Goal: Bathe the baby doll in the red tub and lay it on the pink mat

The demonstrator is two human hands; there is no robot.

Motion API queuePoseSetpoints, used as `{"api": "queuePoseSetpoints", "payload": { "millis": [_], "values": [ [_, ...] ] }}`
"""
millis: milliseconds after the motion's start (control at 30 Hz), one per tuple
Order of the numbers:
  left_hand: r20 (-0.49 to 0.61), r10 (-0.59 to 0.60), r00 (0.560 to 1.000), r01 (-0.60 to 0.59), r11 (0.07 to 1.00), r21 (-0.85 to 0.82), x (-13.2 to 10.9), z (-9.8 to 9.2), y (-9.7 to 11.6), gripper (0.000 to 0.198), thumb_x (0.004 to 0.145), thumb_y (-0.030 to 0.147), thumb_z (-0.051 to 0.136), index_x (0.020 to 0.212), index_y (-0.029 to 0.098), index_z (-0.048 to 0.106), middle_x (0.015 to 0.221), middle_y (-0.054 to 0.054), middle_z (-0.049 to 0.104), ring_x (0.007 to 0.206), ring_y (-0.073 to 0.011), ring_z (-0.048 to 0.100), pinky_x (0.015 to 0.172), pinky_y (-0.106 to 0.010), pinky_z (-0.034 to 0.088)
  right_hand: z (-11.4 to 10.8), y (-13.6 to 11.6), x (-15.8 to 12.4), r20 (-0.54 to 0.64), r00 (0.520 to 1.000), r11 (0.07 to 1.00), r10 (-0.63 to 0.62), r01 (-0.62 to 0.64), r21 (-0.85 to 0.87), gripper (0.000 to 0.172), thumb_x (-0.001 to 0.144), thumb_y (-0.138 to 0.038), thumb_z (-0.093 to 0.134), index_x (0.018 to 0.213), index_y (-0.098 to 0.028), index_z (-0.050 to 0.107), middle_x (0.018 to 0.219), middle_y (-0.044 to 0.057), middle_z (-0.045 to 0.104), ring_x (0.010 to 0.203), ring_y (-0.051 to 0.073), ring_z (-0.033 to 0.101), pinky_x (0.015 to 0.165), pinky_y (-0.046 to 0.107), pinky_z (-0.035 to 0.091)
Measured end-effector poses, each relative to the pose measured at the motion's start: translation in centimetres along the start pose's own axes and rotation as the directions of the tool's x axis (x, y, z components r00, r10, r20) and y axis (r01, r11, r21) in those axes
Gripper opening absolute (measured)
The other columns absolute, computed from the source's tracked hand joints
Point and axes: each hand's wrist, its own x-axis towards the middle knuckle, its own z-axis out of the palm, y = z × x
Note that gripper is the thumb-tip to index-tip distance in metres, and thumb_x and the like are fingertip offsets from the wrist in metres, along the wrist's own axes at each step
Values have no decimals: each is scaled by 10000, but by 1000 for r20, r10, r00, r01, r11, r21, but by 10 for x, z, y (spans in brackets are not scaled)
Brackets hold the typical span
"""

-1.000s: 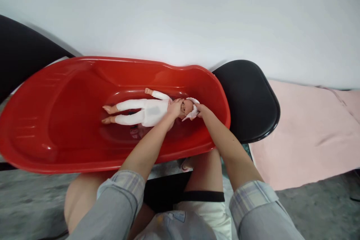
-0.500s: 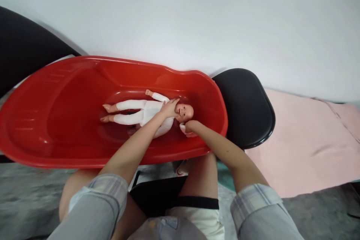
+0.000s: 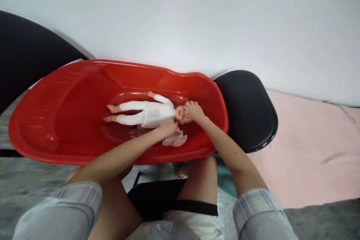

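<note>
A baby doll with a white cloth body lies on its back in a red baby bathtub, its head to the right and its feet to the left. My right hand is curled over the top of the doll's head, covering part of its face. Beside the doll's near shoulder, my left hand is closed on a crumpled pink cloth. The cloth hangs below that hand, close to the tub's near wall. The doll's near arm is mostly hidden behind my left hand and forearm.
A black stool seat adjoins the tub's right end. Beyond it spreads a pink sheet. A black rounded panel stands at the left, and a white wall rises behind. My knees are under the tub's near rim.
The pink cloth has gone from my right hand to my left. My left hand has left the doll's chest for its near shoulder, while my right hand has moved up onto its head.
</note>
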Motion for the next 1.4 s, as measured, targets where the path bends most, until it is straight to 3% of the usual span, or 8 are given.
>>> {"api": "queuePoseSetpoints", "payload": {
  "millis": [167, 400, 600, 733, 833, 967, 1133, 1400],
  "values": [
    [215, 202, 956, -231, 965, 120, 23, 37, 6, 731, 880, 283, 778, 1553, 137, 530, 1575, -208, 519, 1417, -382, 531, 1173, -446, 414, 26, 0, 16, 105, 994, 1000, -23, 23, 5, 1351, 651, -411, 969, 1709, -167, 165, 1747, 152, 230, 1605, 373, 236, 1307, 521, 276],
    [273, 213, 938, -237, 970, 58, 33, 41, -1, 859, 745, 419, 896, 1485, 129, 571, 1563, -230, 512, 1447, -438, 454, 1202, -504, 338, 43, -15, 29, 95, 992, 996, 85, -83, -28, 1313, 601, -370, 998, 1668, -173, 258, 1697, 191, 313, 1588, 380, 270, 1300, 554, 269],
    [218, 165, 962, -172, 985, 10, 32, 44, 8, 292, 761, 116, 729, 1039, 203, 739, 1303, -163, 720, 1261, -375, 630, 1124, -459, 422, 43, -16, 31, 113, 987, 993, 112, -114, 7, 1325, 602, -406, 998, 1660, -172, 237, 1697, 188, 291, 1591, 366, 247, 1302, 583, 250],
    [324, 170, 931, -166, 985, -40, 26, 16, -2, 104, 687, 177, 734, 754, 234, 678, 766, -26, 720, 782, -282, 691, 827, -377, 541, 43, -14, 32, 131, 985, 993, 109, -115, 36, 1335, 584, -385, 1000, 1658, -209, 228, 1706, 187, 258, 1600, 378, 221, 1303, 585, 225],
    [294, 207, 933, -177, 976, -124, 15, -23, -28, 137, 720, 221, 696, 856, 225, 710, 838, 7, 724, 798, -223, 679, 775, -289, 519, 43, -13, 34, 128, 987, 992, 94, -103, 66, 1327, 580, -357, 997, 1657, -205, 237, 1694, 185, 277, 1587, 388, 240, 1298, 587, 228],
    [-94, -102, 990, 80, 974, -214, 15, -71, -61, 403, 845, 332, 657, 1206, 160, 702, 1039, -55, 758, 931, -247, 711, 834, -294, 531, 42, -14, 34, 134, 987, 991, 89, -102, 90, 1298, 587, -344, 988, 1649, -193, 258, 1678, 188, 302, 1577, 395, 253, 1295, 585, 230],
    [-489, -266, 831, 294, 956, -20, 61, -81, -58, 418, 954, 314, 582, 1294, 87, 668, 1301, -185, 683, 1201, -311, 657, 1074, -379, 483, 37, -17, 32, 135, 986, 990, 94, -107, 91, 1270, 583, -335, 993, 1633, -187, 292, 1663, 187, 331, 1573, 393, 261, 1297, 591, 233],
    [-143, -79, 987, 92, 992, 89, 100, -52, -45, 260, 894, 200, 591, 1071, 156, 777, 1164, -131, 762, 1083, -279, 717, 965, -303, 521, 44, -12, 40, 138, 988, 992, 63, -77, 98, 1339, 577, -363, 1010, 1662, -229, 236, 1715, 164, 253, 1582, 377, 228, 1305, 605, 235]
  ]
}}
